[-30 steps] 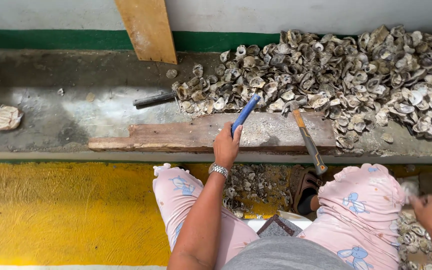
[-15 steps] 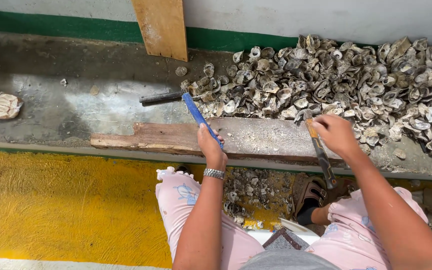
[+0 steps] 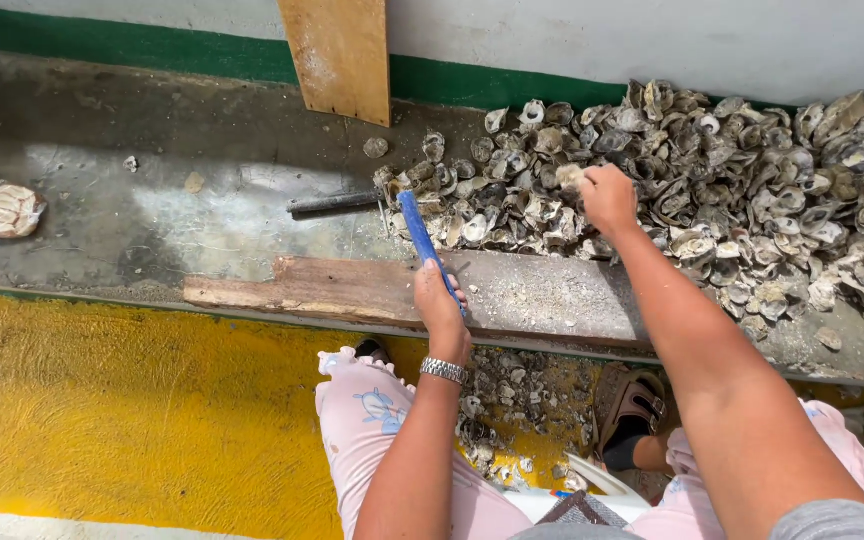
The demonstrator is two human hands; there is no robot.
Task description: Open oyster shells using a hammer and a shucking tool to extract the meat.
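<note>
Hands: left gripping blue tool | right closed on shell | shell heap behind plank

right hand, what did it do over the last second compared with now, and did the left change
The right hand came up from beside the knee, passed the tool lying on the plank and reached forward into the oyster shell pile, where it now grips a shell. The left hand kept its hold on the blue-handled tool, tilting it leftward. Plank, leaning board and pile stayed put.
</note>
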